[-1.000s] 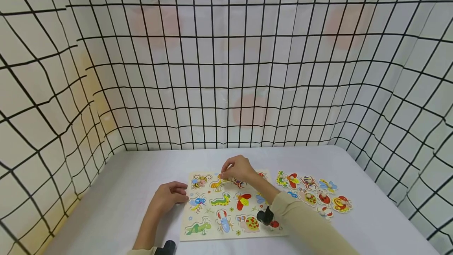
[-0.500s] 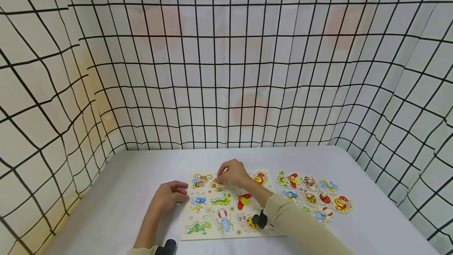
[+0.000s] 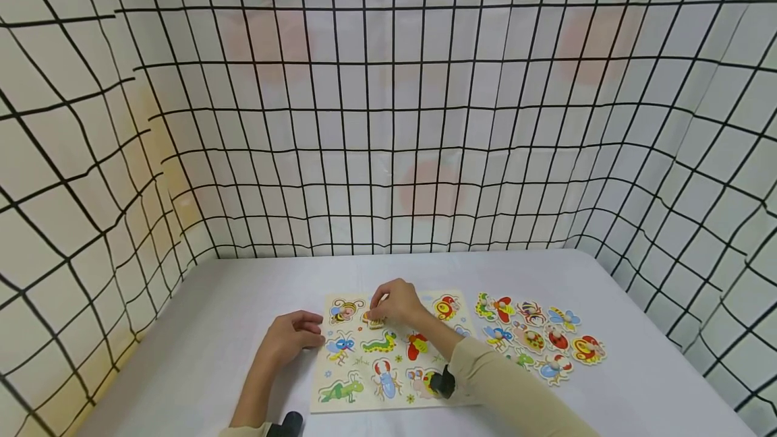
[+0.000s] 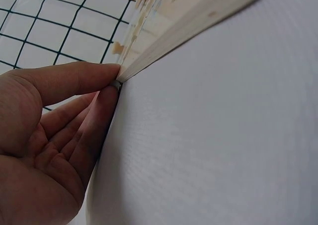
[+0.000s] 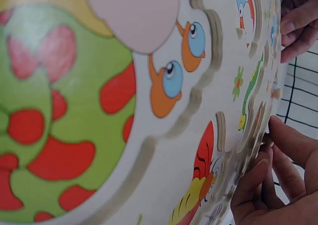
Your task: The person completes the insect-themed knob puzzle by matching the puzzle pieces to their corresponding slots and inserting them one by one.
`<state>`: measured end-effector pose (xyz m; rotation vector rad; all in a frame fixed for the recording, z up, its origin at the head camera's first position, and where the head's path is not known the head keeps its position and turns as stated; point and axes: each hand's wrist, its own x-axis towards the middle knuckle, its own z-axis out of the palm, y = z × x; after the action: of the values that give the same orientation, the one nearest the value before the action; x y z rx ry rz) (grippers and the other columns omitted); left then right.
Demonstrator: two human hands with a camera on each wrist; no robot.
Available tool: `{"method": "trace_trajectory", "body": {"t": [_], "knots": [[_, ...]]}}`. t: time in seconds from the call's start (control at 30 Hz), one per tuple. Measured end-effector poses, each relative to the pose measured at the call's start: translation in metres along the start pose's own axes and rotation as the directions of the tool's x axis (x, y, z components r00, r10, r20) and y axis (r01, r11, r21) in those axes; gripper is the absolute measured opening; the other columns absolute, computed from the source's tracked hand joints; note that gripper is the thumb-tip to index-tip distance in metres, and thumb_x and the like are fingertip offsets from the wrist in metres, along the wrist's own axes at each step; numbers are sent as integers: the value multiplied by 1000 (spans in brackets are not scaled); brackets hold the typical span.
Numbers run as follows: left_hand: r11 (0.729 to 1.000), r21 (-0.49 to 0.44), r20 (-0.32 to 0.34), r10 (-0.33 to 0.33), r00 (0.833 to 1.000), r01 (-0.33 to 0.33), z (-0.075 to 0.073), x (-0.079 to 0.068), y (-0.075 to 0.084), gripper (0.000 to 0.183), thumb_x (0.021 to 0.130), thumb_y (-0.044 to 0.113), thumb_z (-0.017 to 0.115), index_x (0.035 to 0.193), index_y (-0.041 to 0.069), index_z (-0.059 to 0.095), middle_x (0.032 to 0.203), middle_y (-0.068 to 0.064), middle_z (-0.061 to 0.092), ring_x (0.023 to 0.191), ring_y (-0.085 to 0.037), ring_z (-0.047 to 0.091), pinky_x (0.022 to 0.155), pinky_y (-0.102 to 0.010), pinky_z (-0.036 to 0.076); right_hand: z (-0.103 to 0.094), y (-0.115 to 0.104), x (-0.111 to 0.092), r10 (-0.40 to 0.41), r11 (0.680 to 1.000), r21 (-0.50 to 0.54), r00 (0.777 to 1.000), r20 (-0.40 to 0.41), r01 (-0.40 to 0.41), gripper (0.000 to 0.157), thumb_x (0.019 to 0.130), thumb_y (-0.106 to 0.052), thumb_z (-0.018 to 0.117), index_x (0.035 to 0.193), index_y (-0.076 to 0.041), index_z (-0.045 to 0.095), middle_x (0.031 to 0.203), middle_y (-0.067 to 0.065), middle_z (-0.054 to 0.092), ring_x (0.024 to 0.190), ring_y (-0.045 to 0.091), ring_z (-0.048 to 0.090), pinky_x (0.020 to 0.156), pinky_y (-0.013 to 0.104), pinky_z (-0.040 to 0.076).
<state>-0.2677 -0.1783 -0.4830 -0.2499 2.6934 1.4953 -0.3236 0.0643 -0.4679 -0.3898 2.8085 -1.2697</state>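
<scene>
A cream puzzle board (image 3: pixel 364 406) printed with colourful insects lies on the white table. My right hand (image 3: pixel 397 301) pinches a small yellow-brown insect puzzle piece (image 3: pixel 374 322) low over the board's top row. The fingers cover much of that piece, so I cannot tell if it sits flat in its recess. My left hand (image 3: pixel 288 336) rests at the board's left edge, thumb and index fingertips touching it. In the left wrist view, the thumb meets the board edge (image 4: pixel 149 53). A big snail picture (image 5: pixel 74 115) fills the near part of the right wrist view.
Several loose insect puzzle pieces lie right of the board, among them a red ladybird (image 3: pixel 556 338), a blue-winged insect (image 3: pixel 564 319) and a spider-like piece (image 3: pixel 531 313). A black grid net (image 3: pixel 391 150) stands round the table's back and sides.
My right hand has moved left and down with the insect piece, from above the top row onto its second picture. My left hand stays at the board's edge.
</scene>
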Motion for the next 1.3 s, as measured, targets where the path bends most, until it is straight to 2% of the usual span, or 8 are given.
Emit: {"method": "trace_trajectory", "body": {"t": [0.2, 0.57, 0.9, 1.3], "knots": [[1000, 4, -2, 4, 1000, -4, 1, 2, -2, 35, 79, 8, 83, 112, 6, 72, 86, -3, 68, 79, -19, 60, 71, -29, 49, 3, -1, 1, 42, 999, -21, 999, -2, -42, 17, 75, -22, 90, 73, -15, 74, 69, -4, 65, 65, 14, 54, 61, 28, 42], [1000, 2, 11, -5, 1000, 5, 0, 0, -1, 35, 79, 8, 83, 112, 6, 72, 86, -3, 69, 79, -19, 60, 71, -30, 49, 1, -8, -6, 43, 999, -12, 999, -1, -43, 17, 76, -20, 89, 74, -12, 75, 69, -2, 65, 62, 14, 53, 56, 25, 41], [1000, -1, 3, 3, 1000, -3, 0, 1, -2, 35, 78, 7, 83, 112, 6, 72, 86, -3, 69, 78, -19, 60, 70, -29, 50, -2, -11, -8, 58, 998, -3, 998, 3, -58, 13, 76, -17, 88, 76, -12, 76, 77, -1, 66, 68, 17, 53, 58, 27, 42], [1000, -7, 3, 9, 1000, -9, 0, 1, -2, 35, 78, 8, 83, 111, 6, 73, 87, -3, 69, 79, -18, 61, 70, -29, 50, -1, -2, -2, 73, 997, 2, 997, 31, -73, 11, 75, -15, 88, 81, -14, 79, 72, -4, 69, 64, 15, 56, 57, 27, 43]]}}
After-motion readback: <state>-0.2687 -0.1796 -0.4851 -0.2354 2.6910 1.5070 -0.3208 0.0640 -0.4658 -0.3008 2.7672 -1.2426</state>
